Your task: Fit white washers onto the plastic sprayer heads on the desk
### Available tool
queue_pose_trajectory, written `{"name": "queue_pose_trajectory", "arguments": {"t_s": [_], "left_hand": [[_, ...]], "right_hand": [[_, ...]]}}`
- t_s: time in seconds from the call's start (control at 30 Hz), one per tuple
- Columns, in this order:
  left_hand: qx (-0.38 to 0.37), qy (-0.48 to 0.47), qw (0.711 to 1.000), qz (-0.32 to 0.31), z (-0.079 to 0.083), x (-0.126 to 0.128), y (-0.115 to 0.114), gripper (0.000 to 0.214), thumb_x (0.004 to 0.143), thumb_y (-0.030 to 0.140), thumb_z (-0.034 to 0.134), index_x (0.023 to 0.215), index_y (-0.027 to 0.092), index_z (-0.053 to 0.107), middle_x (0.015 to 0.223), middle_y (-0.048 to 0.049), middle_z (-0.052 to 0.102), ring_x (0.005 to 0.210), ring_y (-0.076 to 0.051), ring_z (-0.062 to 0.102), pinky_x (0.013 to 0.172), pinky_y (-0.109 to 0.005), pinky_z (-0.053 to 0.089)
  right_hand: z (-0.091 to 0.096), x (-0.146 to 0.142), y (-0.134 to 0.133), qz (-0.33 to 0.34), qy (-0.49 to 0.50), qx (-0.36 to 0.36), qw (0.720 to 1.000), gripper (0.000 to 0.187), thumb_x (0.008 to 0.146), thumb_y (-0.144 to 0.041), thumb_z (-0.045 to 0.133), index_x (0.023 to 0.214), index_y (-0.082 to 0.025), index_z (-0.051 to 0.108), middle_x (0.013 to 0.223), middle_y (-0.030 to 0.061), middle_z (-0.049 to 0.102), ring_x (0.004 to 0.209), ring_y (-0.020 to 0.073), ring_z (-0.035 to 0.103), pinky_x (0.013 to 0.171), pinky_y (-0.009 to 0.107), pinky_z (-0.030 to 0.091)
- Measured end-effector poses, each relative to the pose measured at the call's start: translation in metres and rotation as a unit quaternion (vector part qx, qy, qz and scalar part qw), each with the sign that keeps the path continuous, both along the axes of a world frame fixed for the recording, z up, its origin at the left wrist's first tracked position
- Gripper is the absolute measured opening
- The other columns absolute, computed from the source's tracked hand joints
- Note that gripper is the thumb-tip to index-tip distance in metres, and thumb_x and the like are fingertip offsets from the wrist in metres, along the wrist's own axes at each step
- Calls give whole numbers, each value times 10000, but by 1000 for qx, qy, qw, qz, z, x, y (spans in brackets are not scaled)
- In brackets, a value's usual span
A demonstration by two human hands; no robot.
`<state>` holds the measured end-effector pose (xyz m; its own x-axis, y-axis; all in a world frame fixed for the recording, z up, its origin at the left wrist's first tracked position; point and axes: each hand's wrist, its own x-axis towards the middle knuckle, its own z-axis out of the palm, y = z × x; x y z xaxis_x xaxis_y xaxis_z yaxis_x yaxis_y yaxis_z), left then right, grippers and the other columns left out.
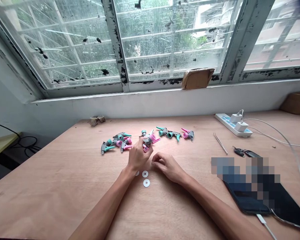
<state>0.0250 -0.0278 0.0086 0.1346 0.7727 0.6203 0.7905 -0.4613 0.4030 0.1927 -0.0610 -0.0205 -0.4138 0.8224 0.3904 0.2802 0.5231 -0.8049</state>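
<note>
My left hand (138, 156) is closed around a grey trigger spray head with a pink collar (152, 137), held up among other spray heads. Beside it, my right hand (169, 166) rests low over the table with its fingers curled in; whatever they may hold is hidden. White ring washers lie flat just below the hands: one washer (145, 174), another washer (146, 183) nearer me, and a third partly covered by my left wrist. Several grey spray heads with teal or pink parts (106, 146) lie in a loose group left of my left hand.
More spray heads (174, 135) lie behind my hands to the right. Metal tweezers (220, 144), sunglasses (247, 152), a phone (247, 196) with a cable, and a power strip (233, 126) occupy the right side. A wooden block (97, 120) sits at the back left.
</note>
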Motion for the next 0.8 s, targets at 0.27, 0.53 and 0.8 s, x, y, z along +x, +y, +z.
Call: {"name": "queue_pose_trajectory", "arguments": {"t_s": [0.27,0.53,0.8], "left_hand": [[-3,-4,997,-72,4,1,-3,188,865,181,623,1032,245,568,991,-11,738,863,-195,706,698,-274,514],[-60,-40,976,-203,-4,2,2,261,895,120,591,1137,219,596,1166,-68,709,1033,-203,696,869,-327,561],[-59,-22,971,-231,-7,4,-1,201,899,125,595,1081,208,572,1159,-81,699,1062,-219,684,899,-342,556]], "right_hand": [[18,20,4,-127,148,17,981,163,936,-344,608,941,-203,690,928,34,714,834,174,653,764,305,522],[27,27,3,-114,178,41,977,146,887,-374,705,920,-234,728,919,22,724,845,179,656,744,307,512],[25,25,3,-100,177,100,974,99,896,-342,705,927,-260,750,972,41,663,957,197,614,731,303,514]]}}
